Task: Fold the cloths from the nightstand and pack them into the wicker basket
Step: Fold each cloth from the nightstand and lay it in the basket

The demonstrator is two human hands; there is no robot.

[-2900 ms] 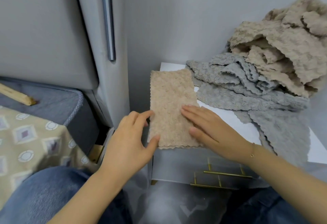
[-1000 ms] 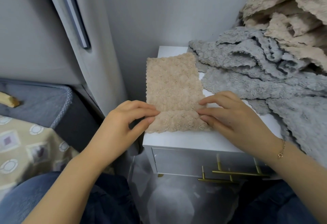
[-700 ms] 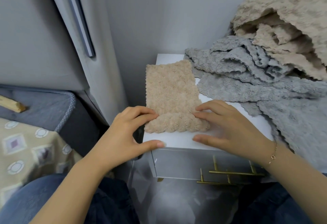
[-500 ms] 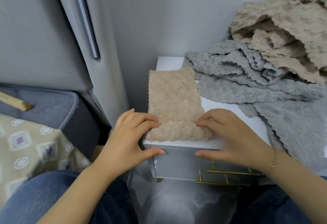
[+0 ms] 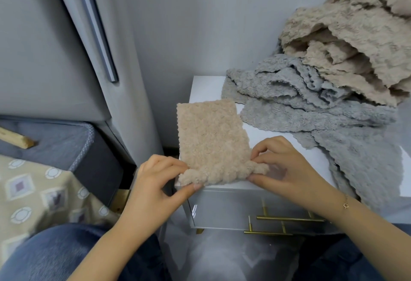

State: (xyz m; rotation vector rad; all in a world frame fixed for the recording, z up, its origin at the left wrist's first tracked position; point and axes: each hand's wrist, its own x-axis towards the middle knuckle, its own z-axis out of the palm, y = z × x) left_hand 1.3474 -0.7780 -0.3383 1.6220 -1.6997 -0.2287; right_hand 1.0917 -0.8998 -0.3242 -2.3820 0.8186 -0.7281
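Note:
A beige fleecy cloth (image 5: pixel 210 138), folded into a long strip, lies on the left part of the white nightstand (image 5: pixel 204 89). My left hand (image 5: pixel 160 183) pinches its near left corner between thumb and fingers. At the near right corner my right hand (image 5: pixel 282 167) pinches the cloth the same way. The near edge is bunched up and lifted off the top. Behind and to the right lie crumpled grey cloths (image 5: pixel 311 107), with a heap of beige cloths (image 5: pixel 355 43) above them. No wicker basket is in view.
The nightstand has a glossy grey drawer front with gold bar handles (image 5: pixel 287 218). A grey padded headboard (image 5: pixel 44 47) and a bed with a patterned beige cover (image 5: pixel 33 191) stand to the left. My knees in blue jeans fill the bottom edge.
Both hands went from lying flat on the cloth to pinching its near corners. The near edge has been rolled up and lifted from the nightstand top.

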